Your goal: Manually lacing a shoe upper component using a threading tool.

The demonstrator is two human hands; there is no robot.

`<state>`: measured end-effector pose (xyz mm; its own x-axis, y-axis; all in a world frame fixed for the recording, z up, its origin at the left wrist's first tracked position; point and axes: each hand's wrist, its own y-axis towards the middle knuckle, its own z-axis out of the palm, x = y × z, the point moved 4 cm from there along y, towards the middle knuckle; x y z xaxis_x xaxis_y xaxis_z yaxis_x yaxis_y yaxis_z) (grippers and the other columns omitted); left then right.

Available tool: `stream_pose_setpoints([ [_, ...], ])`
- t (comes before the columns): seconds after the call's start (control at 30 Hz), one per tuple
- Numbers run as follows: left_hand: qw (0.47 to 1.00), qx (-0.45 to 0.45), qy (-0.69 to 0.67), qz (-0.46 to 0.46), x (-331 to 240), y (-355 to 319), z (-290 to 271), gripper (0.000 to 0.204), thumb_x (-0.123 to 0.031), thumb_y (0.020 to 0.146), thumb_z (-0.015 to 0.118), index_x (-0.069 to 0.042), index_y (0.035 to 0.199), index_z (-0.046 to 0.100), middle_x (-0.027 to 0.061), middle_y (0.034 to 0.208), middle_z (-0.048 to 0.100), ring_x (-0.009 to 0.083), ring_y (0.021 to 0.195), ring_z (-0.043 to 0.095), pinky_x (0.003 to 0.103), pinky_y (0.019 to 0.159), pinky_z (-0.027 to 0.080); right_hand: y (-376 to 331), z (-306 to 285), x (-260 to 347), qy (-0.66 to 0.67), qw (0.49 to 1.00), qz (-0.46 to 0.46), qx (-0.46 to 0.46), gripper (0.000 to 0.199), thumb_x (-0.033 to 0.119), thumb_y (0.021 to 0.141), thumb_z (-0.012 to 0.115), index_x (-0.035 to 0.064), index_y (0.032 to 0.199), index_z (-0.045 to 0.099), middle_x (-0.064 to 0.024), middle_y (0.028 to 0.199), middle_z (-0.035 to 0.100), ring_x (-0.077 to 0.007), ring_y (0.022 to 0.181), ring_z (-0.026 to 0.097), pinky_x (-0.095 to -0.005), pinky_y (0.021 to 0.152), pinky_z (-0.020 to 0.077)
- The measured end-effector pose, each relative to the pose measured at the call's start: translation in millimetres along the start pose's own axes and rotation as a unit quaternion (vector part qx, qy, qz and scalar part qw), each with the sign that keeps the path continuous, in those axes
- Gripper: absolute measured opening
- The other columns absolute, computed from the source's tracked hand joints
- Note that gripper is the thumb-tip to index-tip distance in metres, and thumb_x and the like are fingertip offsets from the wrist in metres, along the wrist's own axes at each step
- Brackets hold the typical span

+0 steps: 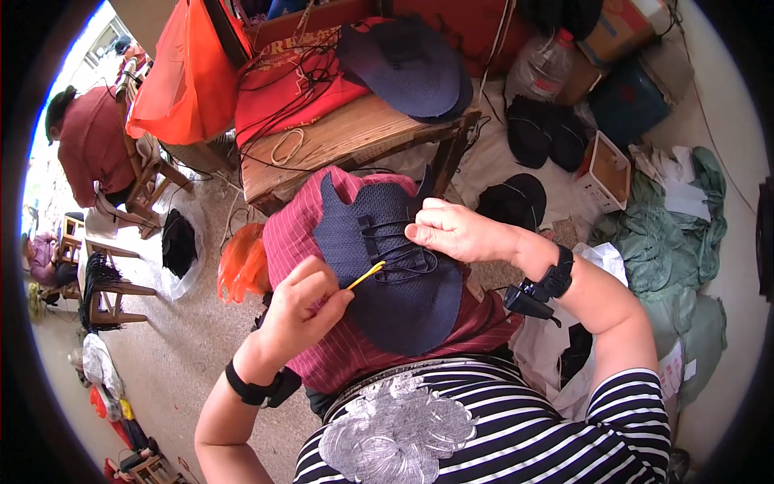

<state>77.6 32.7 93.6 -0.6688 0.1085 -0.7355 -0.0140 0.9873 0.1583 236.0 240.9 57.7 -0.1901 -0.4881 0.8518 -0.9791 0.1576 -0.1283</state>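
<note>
In a cluttered workshop beside a wooden bench (347, 141), a navy mesh shoe upper (387, 274) lies on the worker's lap. The left hand (302, 302) pinches a yellow lacing needle (367, 275); the right hand (455, 230) presses the black cord (403, 254). The piece looks light and floppy, best gripped at its edge.
</note>
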Motion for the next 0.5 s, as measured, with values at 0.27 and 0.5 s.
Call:
stream_pose_setpoints([
  [0.27,0.82,-0.074,-0.558,-0.102,-3,30,27,0.007,-0.003,0.101,0.057,0.0,0.106,0.053,0.0225,0.142,0.052,0.0276,0.109,0.07,0.036,0.088,0.059,-6,-3,8,0.031,0.993,0.055,0.102,0.038,0.039,0.09,0.074,0.0068,0.099,0.056,-0.0092,0.105,0.045,-0.0205,0.095,0.048,-0.0341,0.084,0.0438],
  [0.5,0.851,-0.115,-0.494,-0.136,-4,43,44,0.017,-0.004,0.102,0.056,0.001,0.118,0.051,0.02,0.115,0.069,0.0256,0.096,0.074,0.036,0.083,0.061,-6,-4,10,-0.018,0.994,0.036,0.099,0.033,0.037,0.097,0.065,0.0055,0.101,0.056,-0.0109,0.105,0.046,-0.0228,0.096,0.05,-0.0353,0.088,0.044],
])
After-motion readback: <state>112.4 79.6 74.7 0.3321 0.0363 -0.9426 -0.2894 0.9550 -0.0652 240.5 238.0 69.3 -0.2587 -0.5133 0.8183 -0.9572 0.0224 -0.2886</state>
